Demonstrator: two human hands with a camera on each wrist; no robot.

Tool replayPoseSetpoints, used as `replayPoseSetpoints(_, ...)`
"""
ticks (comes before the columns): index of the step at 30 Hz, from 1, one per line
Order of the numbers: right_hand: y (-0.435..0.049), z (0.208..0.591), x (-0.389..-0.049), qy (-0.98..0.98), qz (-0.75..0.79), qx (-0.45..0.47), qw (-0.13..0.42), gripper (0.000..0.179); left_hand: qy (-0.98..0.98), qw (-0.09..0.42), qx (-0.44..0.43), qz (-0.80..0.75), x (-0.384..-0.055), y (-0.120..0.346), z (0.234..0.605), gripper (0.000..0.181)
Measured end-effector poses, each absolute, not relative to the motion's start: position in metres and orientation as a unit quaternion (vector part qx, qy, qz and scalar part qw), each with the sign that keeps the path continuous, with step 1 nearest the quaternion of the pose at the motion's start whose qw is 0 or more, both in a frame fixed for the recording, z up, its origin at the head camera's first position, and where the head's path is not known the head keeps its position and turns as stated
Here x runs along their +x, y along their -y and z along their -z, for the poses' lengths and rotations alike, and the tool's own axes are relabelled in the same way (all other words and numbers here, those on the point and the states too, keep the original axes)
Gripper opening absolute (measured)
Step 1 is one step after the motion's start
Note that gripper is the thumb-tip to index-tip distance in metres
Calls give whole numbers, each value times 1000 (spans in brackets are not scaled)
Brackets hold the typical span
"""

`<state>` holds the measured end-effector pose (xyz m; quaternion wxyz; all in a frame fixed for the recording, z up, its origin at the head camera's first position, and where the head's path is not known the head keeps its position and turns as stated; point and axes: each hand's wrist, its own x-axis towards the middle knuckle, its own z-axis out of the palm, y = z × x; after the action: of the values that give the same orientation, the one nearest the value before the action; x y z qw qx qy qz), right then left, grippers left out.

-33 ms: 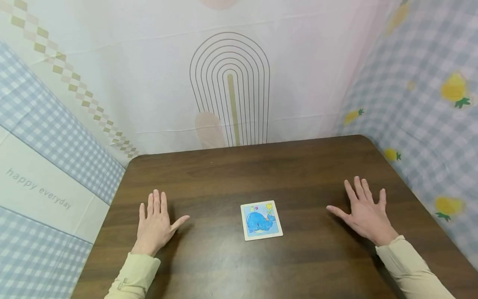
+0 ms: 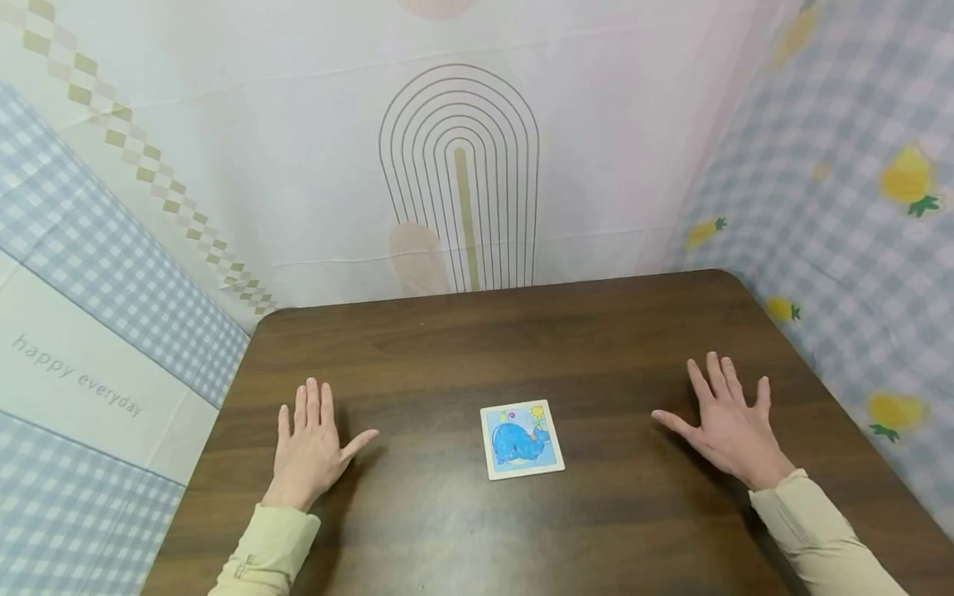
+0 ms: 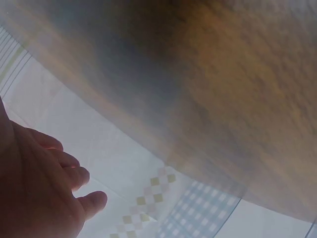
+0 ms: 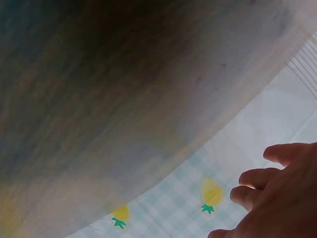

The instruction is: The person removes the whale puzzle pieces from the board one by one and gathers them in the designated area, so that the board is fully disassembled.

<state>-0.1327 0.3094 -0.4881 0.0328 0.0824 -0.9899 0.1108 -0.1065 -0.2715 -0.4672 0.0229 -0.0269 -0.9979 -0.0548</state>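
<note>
A small square puzzle [image 2: 522, 440] with a blue whale, a yellow sun and a pale border lies flat in the middle of the brown table [image 2: 462, 356]. To its left is my left hand [image 2: 308, 451], palm down, fingers straight and thumb out toward the puzzle. My right hand [image 2: 730, 430] is on the other side, its fingers spread and its thumb pointing inward. Both hands are apart from the puzzle and hold nothing. The left wrist view shows the left hand [image 3: 39, 183] at the lower left; the right wrist view has the right hand [image 4: 277, 193] at the lower right.
A white cloth [image 2: 320, 165] with an arch pattern hangs behind the table's far edge. Blue checked cloth with yellow fruit [image 2: 905, 174] borders the right side. At the left hangs checked cloth with a lettered white band [image 2: 82, 372].
</note>
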Motion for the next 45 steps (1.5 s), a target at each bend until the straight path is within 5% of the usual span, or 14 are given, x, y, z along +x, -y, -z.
replayPoseSetpoints(12, -287, 481, -134, 987, -125, 96, 43, 102, 989, -10, -76, 123, -107, 223, 458, 101)
replayPoseSetpoints(24, -203, 473, -135, 970, -170, 176, -2, 93, 950, -148, -187, 200, -120, 127, 472, 107)
replayPoseSetpoints(45, -113, 471, -147, 933, -200, 296, -45, 69, 954, -166, -199, 148, -131, 105, 476, 118)
